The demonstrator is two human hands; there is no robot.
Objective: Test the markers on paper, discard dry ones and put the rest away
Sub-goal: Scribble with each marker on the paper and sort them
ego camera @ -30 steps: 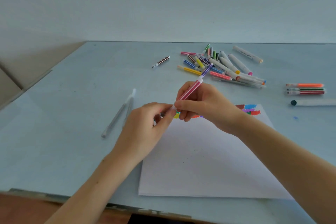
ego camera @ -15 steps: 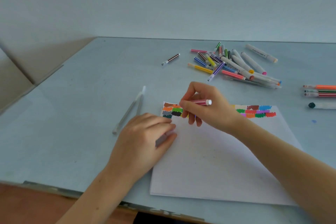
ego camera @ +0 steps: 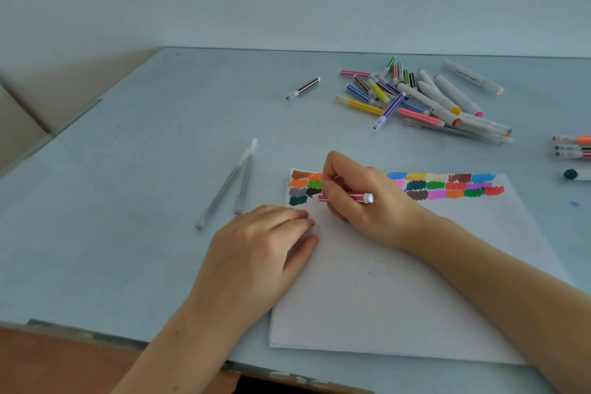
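At six o'clock on the table [ego camera: 134, 169], I'm pinching the pink marker [ego camera: 347, 197] in my right hand [ego camera: 361, 201], tip on the paper [ego camera: 399, 281] beside rows of swatches [ego camera: 447, 185]; my left hand [ego camera: 256, 249] is pressing the sheet, fingers loosely bent. At one o'clock, a pile of markers [ego camera: 415, 96] is waiting, probably untested.

Readable text: none could be made out anywhere in the view.
Grey marker [ego camera: 472, 77]: a dark printed line ran along its barrel, too small and blurred to read.
Marker pile [ego camera: 422, 96]: faint dark printing showed on one white barrel, not legible.
Paper [ego camera: 399, 281]: it bore only colour swatches, no letters or numbers.
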